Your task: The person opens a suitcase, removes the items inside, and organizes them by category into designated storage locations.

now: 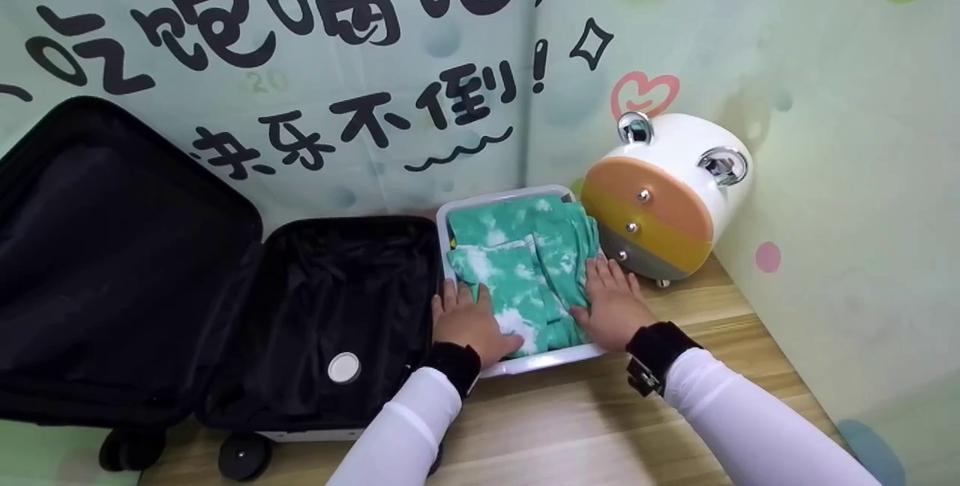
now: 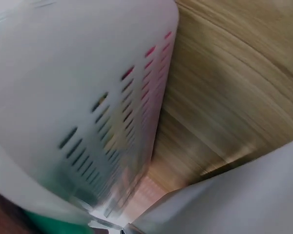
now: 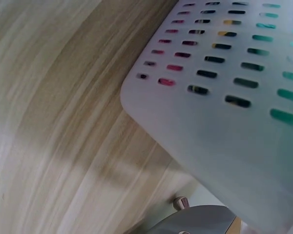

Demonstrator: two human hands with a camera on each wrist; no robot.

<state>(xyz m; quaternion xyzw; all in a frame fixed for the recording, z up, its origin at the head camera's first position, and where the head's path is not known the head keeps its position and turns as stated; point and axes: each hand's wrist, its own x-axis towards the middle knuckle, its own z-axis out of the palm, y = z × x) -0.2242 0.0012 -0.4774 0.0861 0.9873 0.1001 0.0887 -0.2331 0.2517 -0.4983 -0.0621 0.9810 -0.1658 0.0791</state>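
A white plastic basket point(image 1: 536, 363) stands on the wood-grain surface, with a folded green-and-white tie-dye garment point(image 1: 517, 268) on top inside it. My left hand point(image 1: 474, 325) lies at the basket's left side, its extended fingers and thumb on the garment's edge. On the opposite side my right hand point(image 1: 616, 306) rests with fingers stretched along the right edge of the cloth. Both wrist views look along the slotted basket wall point(image 2: 83, 53), and neither shows the fingers clearly. Pink, yellow, dark and green cloth shows through the slots in the right wrist view's basket wall point(image 3: 195, 131).
Left of the basket an open suitcase point(image 1: 352, 283) with black lining lies beside it, a white round disc point(image 1: 343, 368) in its near half. A rounded white cabinet point(image 1: 679, 141) with a striped front and silver ears stands at the right. A printed wall point(image 1: 825, 133) closes off the back and right.
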